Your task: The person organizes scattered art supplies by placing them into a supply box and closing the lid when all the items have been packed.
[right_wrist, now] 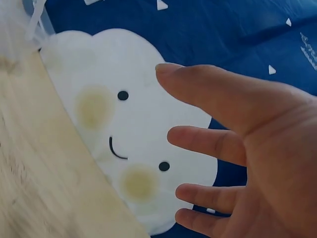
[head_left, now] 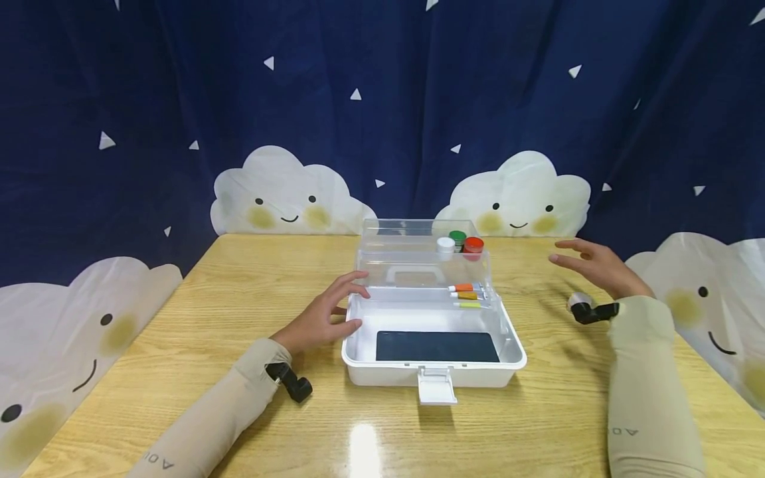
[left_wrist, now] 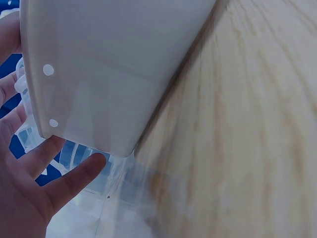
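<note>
A white plastic box (head_left: 478, 376) with a clear raised lid stands on the table, its front latch flap (head_left: 437, 387) hanging down. My left hand (head_left: 323, 318) is at the box's left side, fingers spread and fairly straight beside and over the rim. In the left wrist view the fingers of that hand (left_wrist: 29, 178) lie along the edge of the white wall (left_wrist: 109, 74). My right hand (head_left: 597, 267) is raised to the right of the box, holding nothing. The right wrist view shows this hand (right_wrist: 247, 148) with its fingers spread apart.
Inside the box lie several small paint tubes (head_left: 466, 296) and a dark flat panel (head_left: 436, 346). White, green and red-lidded jars (head_left: 473, 245) show at the back right. A wooden table (head_left: 269, 279) extends around the box, with a cloud-print curtain (head_left: 382, 119) behind.
</note>
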`<state>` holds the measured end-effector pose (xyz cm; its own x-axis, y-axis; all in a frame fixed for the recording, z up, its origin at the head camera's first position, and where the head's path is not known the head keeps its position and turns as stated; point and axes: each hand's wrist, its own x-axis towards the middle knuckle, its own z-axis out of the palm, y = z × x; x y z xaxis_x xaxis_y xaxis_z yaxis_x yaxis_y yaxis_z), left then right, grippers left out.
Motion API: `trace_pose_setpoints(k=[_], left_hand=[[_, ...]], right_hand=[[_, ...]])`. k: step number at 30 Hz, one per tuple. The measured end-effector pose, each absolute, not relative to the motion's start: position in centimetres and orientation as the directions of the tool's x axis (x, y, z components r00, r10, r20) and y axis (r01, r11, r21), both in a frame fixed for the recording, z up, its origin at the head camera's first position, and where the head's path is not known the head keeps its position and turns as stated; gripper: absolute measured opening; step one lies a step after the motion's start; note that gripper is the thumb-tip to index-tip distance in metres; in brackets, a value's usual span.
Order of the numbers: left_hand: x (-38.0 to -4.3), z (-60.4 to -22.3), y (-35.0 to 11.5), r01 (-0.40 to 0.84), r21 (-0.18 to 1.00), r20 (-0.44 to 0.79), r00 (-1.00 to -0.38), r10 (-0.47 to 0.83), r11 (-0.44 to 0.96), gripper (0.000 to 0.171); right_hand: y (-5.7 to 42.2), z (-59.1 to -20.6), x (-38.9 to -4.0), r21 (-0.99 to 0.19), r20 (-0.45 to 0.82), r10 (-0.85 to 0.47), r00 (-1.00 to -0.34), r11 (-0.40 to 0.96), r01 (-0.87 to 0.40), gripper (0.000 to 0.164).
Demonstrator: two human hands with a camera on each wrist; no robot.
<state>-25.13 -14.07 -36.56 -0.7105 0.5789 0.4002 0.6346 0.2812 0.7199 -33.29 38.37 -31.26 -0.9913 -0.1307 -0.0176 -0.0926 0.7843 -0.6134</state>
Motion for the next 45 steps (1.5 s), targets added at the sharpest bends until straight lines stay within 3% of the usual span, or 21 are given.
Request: trace_pose_setpoints(k=[14,27,38,45], left_hand=[[-25.2,-36.6,-14.1,0.631,0.722,0.399,-0.714,0.574,0.283,0.038],[-25.1,-36.6,-14.1,0.627,0.727,0.397,-0.717,0.573,0.281,0.038],[-25.2,-36.6,-14.2,0.638,0.717,0.406,-0.709,0.576,0.281,0.037],[-25.2,-36.6,-14.1,0.634,0.715,0.397,-0.715,0.576,0.294,0.037]], right_hand=[[40.8,-33.2,-33.1,-0.644,-0.056,-0.180,-0.982,0.758,-0.102,0.080],[42.2,-34.6,-32.8,-0.597,-0.093,-0.156,-0.983,0.799,-0.071,0.080],[43.2,-36.2,-33.0,-0.667,-0.117,-0.183,-0.976,0.742,-0.060,0.075],[43.5,-36.6,-32.7,-0.647,-0.150,-0.146,-0.978,0.763,-0.015,0.079]])
